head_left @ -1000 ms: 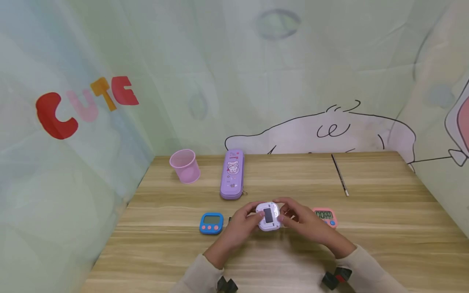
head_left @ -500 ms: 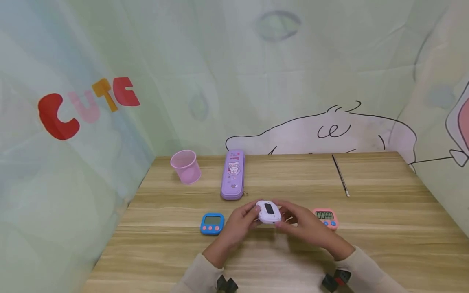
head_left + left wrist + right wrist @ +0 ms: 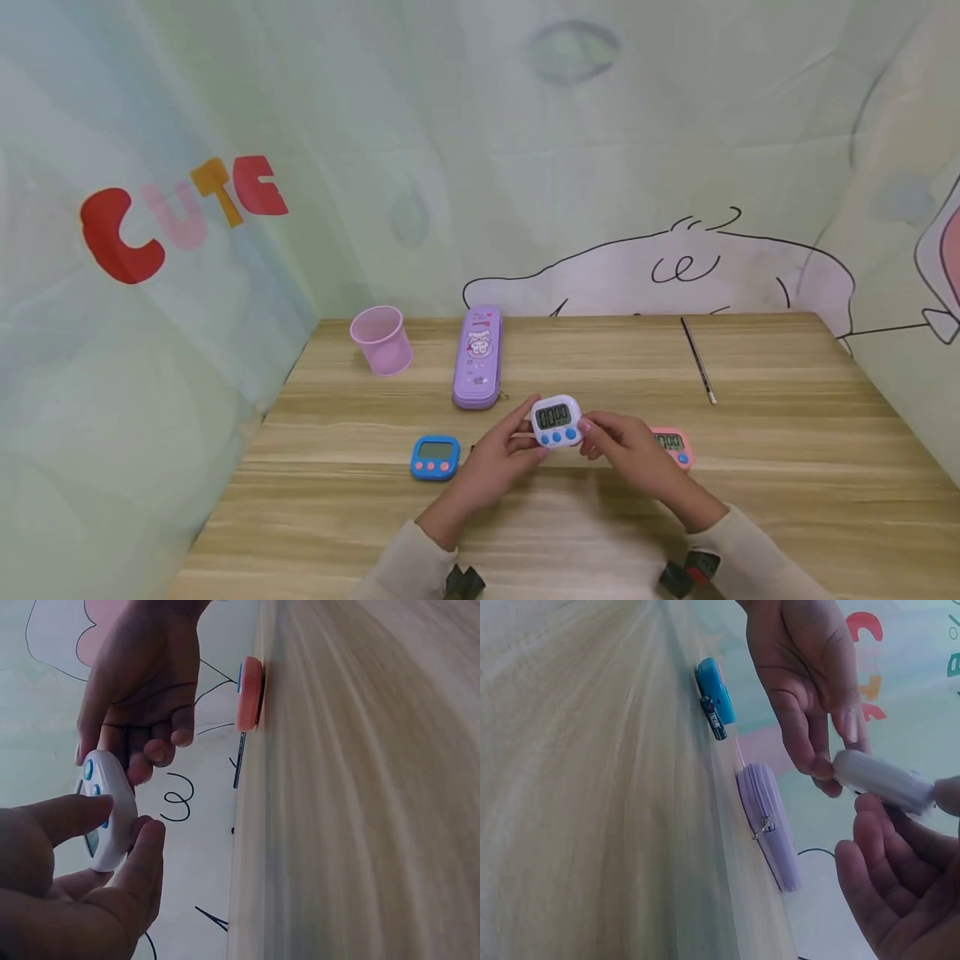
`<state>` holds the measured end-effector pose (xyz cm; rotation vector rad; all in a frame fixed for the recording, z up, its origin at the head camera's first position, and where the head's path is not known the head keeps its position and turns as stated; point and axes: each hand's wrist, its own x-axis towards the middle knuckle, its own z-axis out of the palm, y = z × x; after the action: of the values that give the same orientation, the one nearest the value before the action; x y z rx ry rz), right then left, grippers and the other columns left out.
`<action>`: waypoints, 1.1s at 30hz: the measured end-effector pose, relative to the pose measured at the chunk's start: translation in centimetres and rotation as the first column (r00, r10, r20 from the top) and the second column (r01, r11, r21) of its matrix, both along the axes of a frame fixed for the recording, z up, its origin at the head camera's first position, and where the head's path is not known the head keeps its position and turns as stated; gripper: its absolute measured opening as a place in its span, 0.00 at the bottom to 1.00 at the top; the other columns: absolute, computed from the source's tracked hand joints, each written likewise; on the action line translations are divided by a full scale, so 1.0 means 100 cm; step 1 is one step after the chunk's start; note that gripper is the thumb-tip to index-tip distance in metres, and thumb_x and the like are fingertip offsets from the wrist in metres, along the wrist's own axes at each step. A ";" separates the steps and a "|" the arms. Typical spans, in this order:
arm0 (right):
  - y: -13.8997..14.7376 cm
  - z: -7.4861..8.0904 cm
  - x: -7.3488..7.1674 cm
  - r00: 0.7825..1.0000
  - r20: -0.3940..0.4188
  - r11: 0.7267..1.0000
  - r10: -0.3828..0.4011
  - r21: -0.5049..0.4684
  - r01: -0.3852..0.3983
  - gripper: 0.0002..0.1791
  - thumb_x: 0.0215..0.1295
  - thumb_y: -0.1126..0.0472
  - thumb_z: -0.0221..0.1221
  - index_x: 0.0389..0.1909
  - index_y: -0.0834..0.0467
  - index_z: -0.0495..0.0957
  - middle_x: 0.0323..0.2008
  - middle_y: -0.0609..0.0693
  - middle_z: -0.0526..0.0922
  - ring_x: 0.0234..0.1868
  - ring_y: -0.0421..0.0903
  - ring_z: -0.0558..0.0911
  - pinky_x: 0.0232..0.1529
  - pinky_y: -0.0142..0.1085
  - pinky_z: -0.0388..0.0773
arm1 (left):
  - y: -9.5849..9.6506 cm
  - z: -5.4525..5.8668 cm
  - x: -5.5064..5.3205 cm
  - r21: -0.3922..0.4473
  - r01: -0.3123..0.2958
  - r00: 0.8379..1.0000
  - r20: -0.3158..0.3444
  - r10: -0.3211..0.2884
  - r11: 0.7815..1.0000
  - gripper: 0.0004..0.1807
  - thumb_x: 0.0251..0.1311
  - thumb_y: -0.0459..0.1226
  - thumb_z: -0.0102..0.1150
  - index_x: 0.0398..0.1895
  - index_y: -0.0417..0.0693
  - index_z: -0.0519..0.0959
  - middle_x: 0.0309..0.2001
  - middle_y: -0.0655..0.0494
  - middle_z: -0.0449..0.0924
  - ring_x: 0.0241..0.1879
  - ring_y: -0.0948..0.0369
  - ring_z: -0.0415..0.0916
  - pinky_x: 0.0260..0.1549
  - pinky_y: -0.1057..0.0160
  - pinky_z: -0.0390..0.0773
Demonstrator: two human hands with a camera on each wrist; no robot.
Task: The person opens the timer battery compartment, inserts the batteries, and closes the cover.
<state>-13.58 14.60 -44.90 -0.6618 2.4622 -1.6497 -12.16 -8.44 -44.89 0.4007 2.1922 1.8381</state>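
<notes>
The white digital timer (image 3: pixel 556 422) has been turned over: a second ago it showed a flat side with a dark oblong, half a second ago it was tipped, and now its display and three blue buttons face the head camera. It is held above the table between both hands — the left hand (image 3: pixel 491 467) pinches one side with the thumb in front and fingertips behind, while the right hand (image 3: pixel 633 454) pinches the opposite edge. The right hand now covers more of the coral-pink digital timer (image 3: pixel 674 448) than it did half a second ago. On the wood-grain table (image 3: pixel 315 517), the blue digital timer (image 3: pixel 435 458) lies to the left of the hands, a small dark battery (image 3: pixel 713 718) just beside it. Farther back lie the closed purple pencil case (image 3: pixel 477 358) and a dark pencil (image 3: pixel 698 360), well apart, with a pink plastic cup (image 3: pixel 382 340) standing near the rear left corner. Pale green printed fabric (image 3: pixel 360 125) surrounds the table — colourful CUTE lettering (image 3: pixel 122 237) at left, a black-outlined cartoon figure (image 3: pixel 600 275) behind.
</notes>
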 end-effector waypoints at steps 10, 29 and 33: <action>0.003 -0.005 -0.004 0.998 -0.026 0.998 0.059 0.011 -0.059 0.32 0.66 0.58 0.62 0.69 0.50 0.63 0.36 0.50 0.85 0.35 0.47 0.84 0.37 0.39 0.84 | -0.002 -0.004 -0.002 -0.132 -0.045 0.998 -0.055 0.038 0.990 0.39 0.59 0.33 0.66 0.73 0.55 0.63 0.48 0.52 0.76 0.44 0.59 0.77 0.39 0.68 0.81; 0.001 -0.027 -0.006 0.989 -0.138 0.959 0.052 0.282 -0.011 0.36 0.55 0.55 0.71 0.64 0.57 0.69 0.45 0.45 0.76 0.42 0.41 0.77 0.40 0.33 0.79 | -0.005 -0.013 -0.003 -0.348 0.039 0.997 -0.049 -0.060 0.937 0.34 0.63 0.40 0.64 0.69 0.36 0.65 0.52 0.49 0.81 0.48 0.60 0.80 0.44 0.69 0.80; 0.000 -0.028 -0.004 0.992 -0.119 0.937 0.037 0.350 0.007 0.38 0.54 0.54 0.71 0.65 0.57 0.69 0.46 0.45 0.74 0.41 0.41 0.76 0.40 0.33 0.78 | -0.005 -0.014 -0.003 -0.387 0.058 0.996 -0.040 -0.079 0.920 0.32 0.64 0.42 0.62 0.67 0.36 0.67 0.49 0.50 0.82 0.47 0.61 0.80 0.44 0.68 0.80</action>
<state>-13.99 14.64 -47.70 -0.7470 2.7296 -1.1466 -12.42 -8.95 -46.24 0.4411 2.4687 1.3260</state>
